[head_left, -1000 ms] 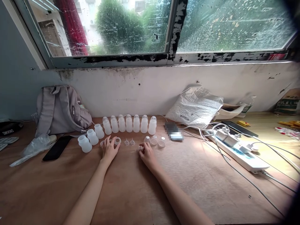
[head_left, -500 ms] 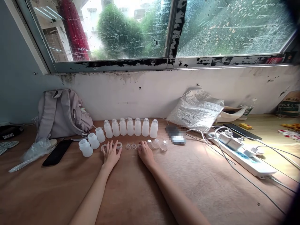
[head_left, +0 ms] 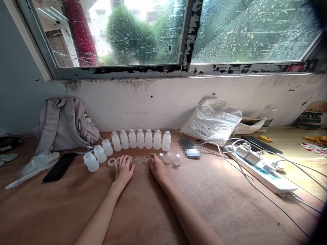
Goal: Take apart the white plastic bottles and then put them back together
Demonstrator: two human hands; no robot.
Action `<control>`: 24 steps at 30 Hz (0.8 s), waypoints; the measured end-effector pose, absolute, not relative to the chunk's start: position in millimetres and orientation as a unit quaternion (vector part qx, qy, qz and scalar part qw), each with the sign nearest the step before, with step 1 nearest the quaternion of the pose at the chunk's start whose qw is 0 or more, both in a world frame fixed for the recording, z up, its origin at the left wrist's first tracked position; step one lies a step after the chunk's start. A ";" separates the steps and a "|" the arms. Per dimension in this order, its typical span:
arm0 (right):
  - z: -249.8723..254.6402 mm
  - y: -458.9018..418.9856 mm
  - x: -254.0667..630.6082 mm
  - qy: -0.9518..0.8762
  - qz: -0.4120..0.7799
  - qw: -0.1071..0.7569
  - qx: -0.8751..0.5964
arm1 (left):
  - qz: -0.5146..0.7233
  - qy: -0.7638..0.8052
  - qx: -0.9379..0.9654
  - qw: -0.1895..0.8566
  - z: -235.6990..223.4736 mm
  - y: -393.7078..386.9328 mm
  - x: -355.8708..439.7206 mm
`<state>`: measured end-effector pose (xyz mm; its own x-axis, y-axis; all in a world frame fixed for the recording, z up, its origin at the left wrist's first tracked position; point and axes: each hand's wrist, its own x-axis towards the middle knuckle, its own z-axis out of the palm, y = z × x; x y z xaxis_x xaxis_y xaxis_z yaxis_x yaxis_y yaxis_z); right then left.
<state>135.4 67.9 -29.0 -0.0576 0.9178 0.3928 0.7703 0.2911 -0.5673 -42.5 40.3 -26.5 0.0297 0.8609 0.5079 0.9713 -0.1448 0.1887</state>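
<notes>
Near the far edge of the brown wooden desk (head_left: 143, 211), the left hand (head_left: 124, 170) spreads its fingers apart over translucent plastic rings (head_left: 111, 165); the right hand (head_left: 157, 167) bunches its fingers beside small clear round-based pieces (head_left: 144, 162), grip unclear. A sideways brush could scatter either set.

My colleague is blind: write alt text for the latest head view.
A person's left hand and right hand are at a row of small round parts on a table, near seven capped bottles and three uncapped bottles, below a window.
</notes>
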 end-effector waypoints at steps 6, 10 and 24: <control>-24.6 64.9 133.9 -0.709 0.096 0.415 -0.562 | -0.259 -0.640 -0.716 0.102 -26.9 40.4 -43.2; -23.6 60.9 138.7 -0.680 0.093 0.480 -0.546 | -0.268 -0.651 -0.702 0.107 -27.3 38.3 -42.7; -25.7 22.4 158.4 -0.767 0.017 0.411 -0.492 | -0.211 -0.671 -0.677 0.216 76.9 120.9 -115.8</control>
